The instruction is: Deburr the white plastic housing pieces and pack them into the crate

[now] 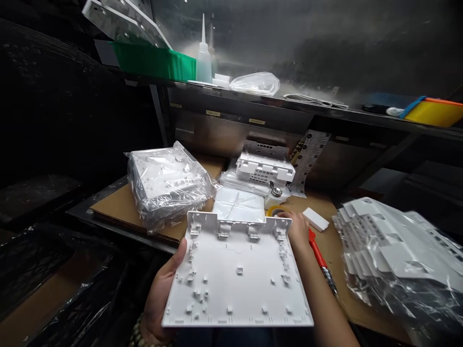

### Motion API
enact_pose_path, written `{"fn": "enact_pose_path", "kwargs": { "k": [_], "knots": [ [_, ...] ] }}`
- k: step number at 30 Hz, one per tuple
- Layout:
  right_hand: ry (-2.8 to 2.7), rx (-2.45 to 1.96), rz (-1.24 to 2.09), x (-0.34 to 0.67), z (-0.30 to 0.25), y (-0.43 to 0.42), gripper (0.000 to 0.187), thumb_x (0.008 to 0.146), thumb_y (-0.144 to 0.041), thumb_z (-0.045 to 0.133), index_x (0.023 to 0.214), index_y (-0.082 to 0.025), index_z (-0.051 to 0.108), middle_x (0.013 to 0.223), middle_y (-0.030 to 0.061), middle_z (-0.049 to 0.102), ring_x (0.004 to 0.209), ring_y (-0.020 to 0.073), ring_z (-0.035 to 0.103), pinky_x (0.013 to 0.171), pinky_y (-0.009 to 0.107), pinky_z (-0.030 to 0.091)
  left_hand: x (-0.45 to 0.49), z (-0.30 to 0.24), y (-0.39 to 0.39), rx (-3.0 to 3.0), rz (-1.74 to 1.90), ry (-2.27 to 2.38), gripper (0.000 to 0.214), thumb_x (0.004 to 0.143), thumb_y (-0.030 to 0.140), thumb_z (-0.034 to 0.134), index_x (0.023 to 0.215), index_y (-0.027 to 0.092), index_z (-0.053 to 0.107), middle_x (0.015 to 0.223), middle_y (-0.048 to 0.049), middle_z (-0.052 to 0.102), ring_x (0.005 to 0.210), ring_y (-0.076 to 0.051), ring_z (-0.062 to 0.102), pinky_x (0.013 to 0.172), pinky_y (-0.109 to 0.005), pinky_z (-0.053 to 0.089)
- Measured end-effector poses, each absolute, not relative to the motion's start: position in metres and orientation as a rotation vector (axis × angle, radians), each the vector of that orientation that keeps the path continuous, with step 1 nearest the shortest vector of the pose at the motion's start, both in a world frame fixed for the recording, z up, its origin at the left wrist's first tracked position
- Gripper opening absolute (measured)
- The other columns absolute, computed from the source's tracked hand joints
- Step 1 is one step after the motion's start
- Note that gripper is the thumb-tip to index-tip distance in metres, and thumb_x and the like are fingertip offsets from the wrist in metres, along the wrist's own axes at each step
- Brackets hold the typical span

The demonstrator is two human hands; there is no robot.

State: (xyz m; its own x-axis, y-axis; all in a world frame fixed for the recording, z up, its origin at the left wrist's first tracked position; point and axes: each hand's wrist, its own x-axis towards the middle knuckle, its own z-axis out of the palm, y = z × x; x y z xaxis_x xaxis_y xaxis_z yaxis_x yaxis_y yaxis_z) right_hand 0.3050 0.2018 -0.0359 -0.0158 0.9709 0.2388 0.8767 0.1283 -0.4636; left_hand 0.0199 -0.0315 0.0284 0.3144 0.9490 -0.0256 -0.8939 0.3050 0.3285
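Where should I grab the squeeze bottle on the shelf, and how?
Grip the squeeze bottle around its wide body, probably from the front: it stands upright with that side exposed, the green bin crowds its left, and its nozzle tapers thin.

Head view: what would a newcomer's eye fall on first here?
The white plastic panel at lower centre, its left edge in the left hand, stands out first. Bright spots come next: the green bin on the shelf at upper left and the red tool handle right of the panel. Bagged white parts lie beyond the panel to the left.
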Motion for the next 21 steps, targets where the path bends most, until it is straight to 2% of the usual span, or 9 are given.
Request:
{"fn": "enact_pose_path", "kwargs": {
  "k": [7,13,15,18,20,21],
  "knots": [
    [-1.927,-1.74,0.252,0.308,-0.037,0.198,0.027,0.088,-0.036,0.056,0.094,-0.026,0.08,0.109,0.0103,0.077,0.107,0.0352,0.056,0.093,0.05,0.037,0.02,0.034,-0.037,0.216,1.286,0.156,0.066,0.103,0.057,0.041,0.161,0.029,0.028,0.155,-0.0105,0.052,0.148,-0.034,0.039,0.128,-0.051,0.02],
    [-1.803,-1.643,0.275,0.306,-0.039,0.199,0.023,0.084,-0.042,0.064,0.08,-0.024,0.077,0.098,0.0107,0.078,0.1,0.0353,0.059,0.093,0.053,0.04,0.02,0.035,-0.039,0.192,1.294,0.168,0.068,0.102,0.058,0.042,0.162,0.029,0.025,0.156,-0.0109,0.05,0.148,-0.035,0.038,0.127,-0.053,0.021],
    [-1.724,-1.563,0.274,0.303,-0.032,0.195,0.028,0.088,-0.045,0.061,0.089,-0.022,0.077,0.099,0.0112,0.076,0.099,0.0326,0.063,0.09,0.049,0.046,0.017,0.033,-0.041,0.202,1.285,0.186,0.068,0.102,0.058,0.041,0.161,0.029,0.026,0.156,-0.0107,0.051,0.148,-0.035,0.038,0.127,-0.053,0.022],
    [-1.571,-1.42,0.227,0.293,-0.004,0.17,0.036,0.099,-0.046,0.052,0.112,-0.019,0.07,0.113,0.0119,0.072,0.103,0.0261,0.066,0.09,0.042,0.052,0.013,0.029,-0.043,0.215,1.281,0.211,0.066,0.103,0.056,0.042,0.161,0.03,0.027,0.155,-0.0099,0.052,0.148,-0.034,0.039,0.127,-0.053,0.023],
    [-1.515,-1.266,0.173,0.279,0.025,0.14,0.029,0.101,-0.042,0.055,0.116,-0.021,0.068,0.117,0.0095,0.069,0.108,0.0229,0.065,0.097,0.04,0.052,0.014,0.027,-0.044,0.218,1.274,0.228,0.066,0.102,0.056,0.043,0.161,0.031,0.027,0.154,-0.0097,0.053,0.147,-0.034,0.04,0.127,-0.052,0.024],
    [-1.53,-1.121,0.156,0.269,0.04,0.123,0.022,0.099,-0.037,0.062,0.114,-0.023,0.07,0.114,0.0081,0.069,0.109,0.0227,0.065,0.098,0.04,0.052,0.015,0.026,-0.045,0.218,1.267,0.236,0.066,0.102,0.056,0.044,0.161,0.03,0.028,0.154,-0.0098,0.054,0.147,-0.034,0.04,0.126,-0.052,0.025]
  ]
}}
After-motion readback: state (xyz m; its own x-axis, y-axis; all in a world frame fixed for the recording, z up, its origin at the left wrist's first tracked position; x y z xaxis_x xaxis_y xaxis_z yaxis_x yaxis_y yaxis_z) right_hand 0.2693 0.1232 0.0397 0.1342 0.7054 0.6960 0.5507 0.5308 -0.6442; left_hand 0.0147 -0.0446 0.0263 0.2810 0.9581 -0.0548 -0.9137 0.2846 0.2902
